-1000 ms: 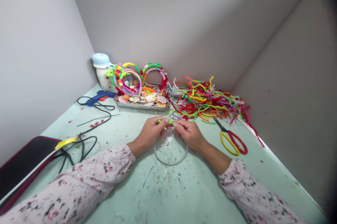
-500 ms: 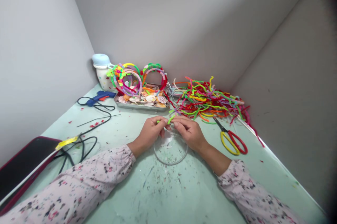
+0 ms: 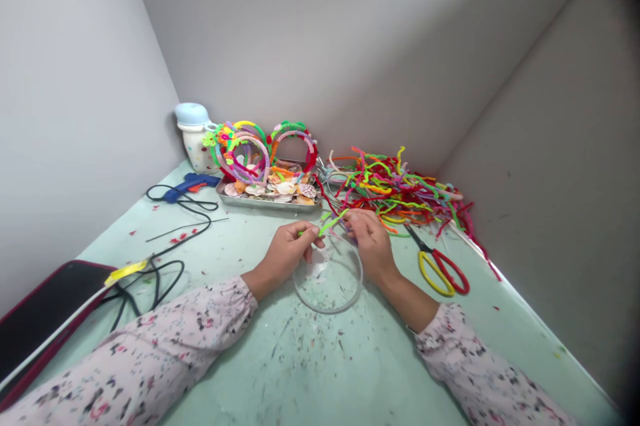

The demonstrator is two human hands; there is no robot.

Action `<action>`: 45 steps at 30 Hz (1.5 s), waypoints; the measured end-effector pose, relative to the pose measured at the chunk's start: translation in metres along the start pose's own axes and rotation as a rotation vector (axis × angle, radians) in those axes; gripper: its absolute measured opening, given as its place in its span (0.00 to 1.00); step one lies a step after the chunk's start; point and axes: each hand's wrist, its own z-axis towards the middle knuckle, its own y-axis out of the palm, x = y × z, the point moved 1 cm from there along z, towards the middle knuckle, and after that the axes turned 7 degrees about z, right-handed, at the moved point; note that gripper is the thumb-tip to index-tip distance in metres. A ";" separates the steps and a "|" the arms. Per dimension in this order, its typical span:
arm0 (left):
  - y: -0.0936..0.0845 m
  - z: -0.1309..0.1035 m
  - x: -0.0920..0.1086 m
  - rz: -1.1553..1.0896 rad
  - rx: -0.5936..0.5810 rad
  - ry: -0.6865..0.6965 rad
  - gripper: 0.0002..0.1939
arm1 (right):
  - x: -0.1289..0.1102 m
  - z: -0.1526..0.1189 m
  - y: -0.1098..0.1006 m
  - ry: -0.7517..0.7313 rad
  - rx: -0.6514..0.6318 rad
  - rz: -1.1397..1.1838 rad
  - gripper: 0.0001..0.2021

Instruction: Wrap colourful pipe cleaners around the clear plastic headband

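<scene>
My left hand (image 3: 287,249) is closed in a pinch on the top of a pale thin hoop (image 3: 327,311), together with one end of a lime-green pipe cleaner (image 3: 334,221). The pipe cleaner stretches up and to the right, where the fingertips of my right hand (image 3: 371,243) pinch its other end. Below my hands the hoop hangs or rests over the table; whether it touches cannot be made out. My left fingers hide the spot where pipe cleaner and hoop meet.
Behind my hands, a metal tray (image 3: 270,204) holds shells and fuzzy decorated hoops (image 3: 249,158). A tangled heap of pipe cleaners (image 3: 400,189) lies right of it, scissors (image 3: 443,271) nearer. Left are a blue glue gun (image 3: 187,186), black cable (image 3: 160,249), lidded cup (image 3: 196,139) and dark tablet-like slab (image 3: 45,306).
My right hand has moved right and slightly up, away from my left, drawing out the green pipe cleaner. The hoop has shifted slightly right; my left hand has stayed in place.
</scene>
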 end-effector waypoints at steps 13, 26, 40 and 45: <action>0.001 0.003 -0.008 0.024 -0.026 0.004 0.15 | 0.000 -0.001 0.003 0.222 -0.393 0.263 0.19; 0.001 0.002 -0.008 -0.071 -0.074 0.021 0.11 | 0.004 -0.002 0.001 0.274 -0.444 0.356 0.18; 0.000 0.003 -0.008 -0.056 -0.052 0.049 0.10 | -0.001 -0.001 0.003 0.292 -0.466 0.318 0.15; 0.000 0.003 -0.006 -0.049 -0.048 0.052 0.09 | -0.002 -0.002 0.003 0.289 -0.457 0.310 0.14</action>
